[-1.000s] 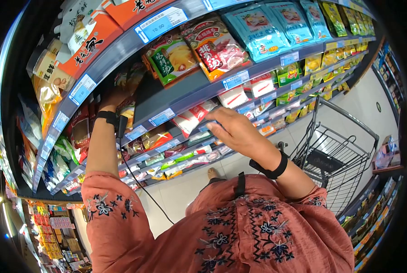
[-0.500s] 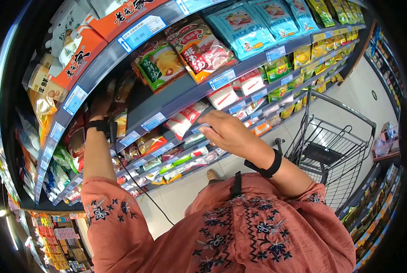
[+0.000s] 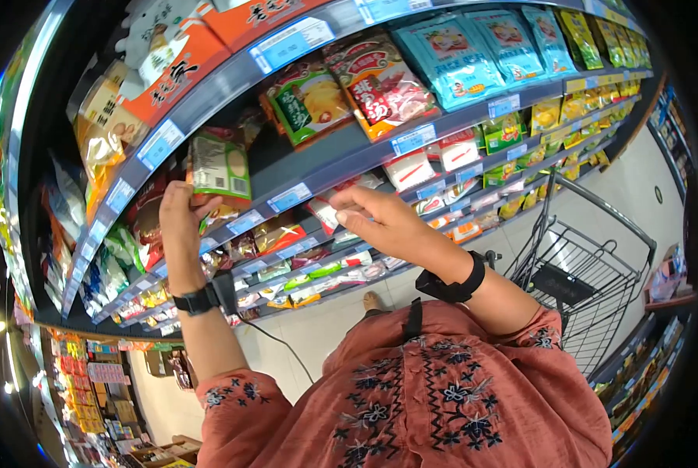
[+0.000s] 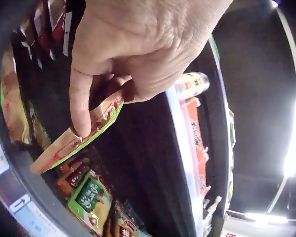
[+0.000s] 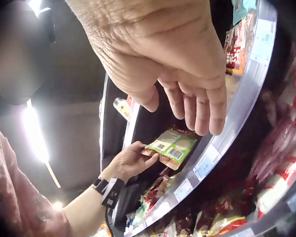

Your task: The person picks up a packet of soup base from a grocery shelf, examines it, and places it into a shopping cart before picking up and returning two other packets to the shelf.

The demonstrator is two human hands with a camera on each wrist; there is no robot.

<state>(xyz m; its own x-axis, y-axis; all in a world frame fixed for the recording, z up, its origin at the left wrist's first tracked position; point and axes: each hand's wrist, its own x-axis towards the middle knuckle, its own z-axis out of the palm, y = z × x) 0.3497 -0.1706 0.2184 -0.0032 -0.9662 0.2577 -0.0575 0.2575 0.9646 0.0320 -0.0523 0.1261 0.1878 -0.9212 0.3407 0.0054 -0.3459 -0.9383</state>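
A green and beige packet with a barcode [image 3: 219, 165] is pinched by its edge in the left hand [image 3: 183, 226], above the shelf's front edge. In the left wrist view the left hand [image 4: 138, 49] has its thumb and fingers on the packet [image 4: 84, 133], which is seen edge-on. The right wrist view shows the same packet [image 5: 172, 148] in the left hand [image 5: 128, 161]. The right hand [image 3: 388, 226] hovers before the lower shelf edge, fingers relaxed, holding nothing; in its own view the right hand [image 5: 158, 59] has its fingers loosely extended.
Green soup packets [image 3: 308, 104], red packets [image 3: 380, 86] and blue packets [image 3: 450, 58] lie on the shelf. Orange boxes [image 3: 179, 76] stand on the shelf above. Price labels line the shelf edges [image 3: 290, 198]. A wire shopping cart [image 3: 583, 265] stands at the right.
The left hand has come out from deep in the shelf towards its front, with the packet now plainly seen in its fingers. The right hand has stayed in nearly the same place.
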